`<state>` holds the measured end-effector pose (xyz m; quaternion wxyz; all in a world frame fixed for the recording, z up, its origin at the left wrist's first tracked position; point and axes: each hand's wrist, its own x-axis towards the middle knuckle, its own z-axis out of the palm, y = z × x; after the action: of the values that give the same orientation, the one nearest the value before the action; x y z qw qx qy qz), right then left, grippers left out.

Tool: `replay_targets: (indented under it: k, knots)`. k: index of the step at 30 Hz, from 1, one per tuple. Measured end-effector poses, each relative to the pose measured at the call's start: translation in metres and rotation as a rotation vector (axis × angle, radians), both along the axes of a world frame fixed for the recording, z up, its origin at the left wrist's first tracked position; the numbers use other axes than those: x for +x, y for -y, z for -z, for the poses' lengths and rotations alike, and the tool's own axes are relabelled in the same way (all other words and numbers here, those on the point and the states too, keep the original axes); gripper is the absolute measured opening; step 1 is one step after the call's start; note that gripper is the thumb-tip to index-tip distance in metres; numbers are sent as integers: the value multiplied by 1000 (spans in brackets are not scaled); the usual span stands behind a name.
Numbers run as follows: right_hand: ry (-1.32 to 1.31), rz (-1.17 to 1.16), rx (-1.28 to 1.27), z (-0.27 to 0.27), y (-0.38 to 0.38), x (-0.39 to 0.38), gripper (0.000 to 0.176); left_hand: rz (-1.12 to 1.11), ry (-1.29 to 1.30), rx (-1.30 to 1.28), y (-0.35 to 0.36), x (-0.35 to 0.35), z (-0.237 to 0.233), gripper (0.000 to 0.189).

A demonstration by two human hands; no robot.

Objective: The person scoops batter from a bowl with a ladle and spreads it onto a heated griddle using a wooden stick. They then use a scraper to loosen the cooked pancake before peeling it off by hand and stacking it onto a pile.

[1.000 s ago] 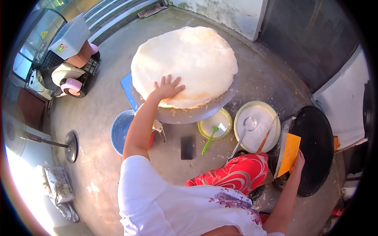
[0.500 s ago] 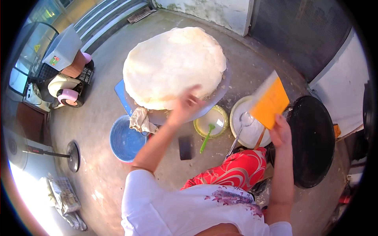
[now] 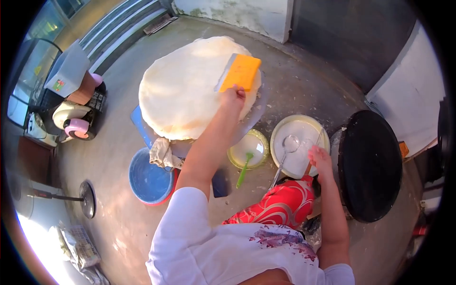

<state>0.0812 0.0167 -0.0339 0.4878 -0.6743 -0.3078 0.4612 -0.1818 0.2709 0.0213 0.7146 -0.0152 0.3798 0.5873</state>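
The concrete floor before you is dusted with pale flakes. At your eleven o'clock a blue basin stands on it. At twelve lie a dark phone and a green-rimmed plate, at one a white bowl, and at two a black griddle.

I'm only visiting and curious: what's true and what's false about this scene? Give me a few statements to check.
1. The left hand holds the orange scraper over the stack of pale sheets. True.
2. The black griddle sits on the person's left. False: it is on the right, beyond the right hand.
3. A ladle rests in the white bowl. True.
4. The basin is green. False: it is blue.
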Motion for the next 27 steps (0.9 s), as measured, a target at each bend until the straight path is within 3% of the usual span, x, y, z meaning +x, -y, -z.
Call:
replay_targets:
  k: [2,6,8,10,12,14,16,17,18,19,20,22,24,27]
  knots:
    - [68,33,-142,41,25,27,29,-17,36,-44,-9,2,7,10]
    - [103,119,-149,118,75,54,23,-77,65,-33,-5,4,13,21]
    - [427,127,-112,173,97,64,27,59,281,51,8,-13,20,23]
    - [584,156,-319,193,103,45,45,184,109,303,44,-20,18,28]
    - [591,107,-546,199,105,28,75,191,-198,226,93,-14,2,32]
    - [347,178,-574,197,102,8,87,381,-263,248,129,-17,9,32]
    - [-103,348,-530,195,99,-4,64,514,-351,211,158,-17,26,31]
    - [-109,378,-533,204,99,0,64,543,-346,213,167,-14,32,31]
    - [-300,259,-400,225,97,5,51,593,-413,163,177,-12,37,30]
    - [-483,138,-259,221,95,7,38,643,-480,113,184,-10,42,29]
    - [-483,165,-259,215,97,10,38,669,-474,114,190,-10,49,29]
    - [-62,231,-356,128,84,12,21,728,-566,63,198,-8,64,27]
    - [121,196,-259,110,90,31,30,758,-563,65,204,-8,75,26]
    - [450,391,-110,41,115,57,34,768,-620,33,208,-11,90,28]
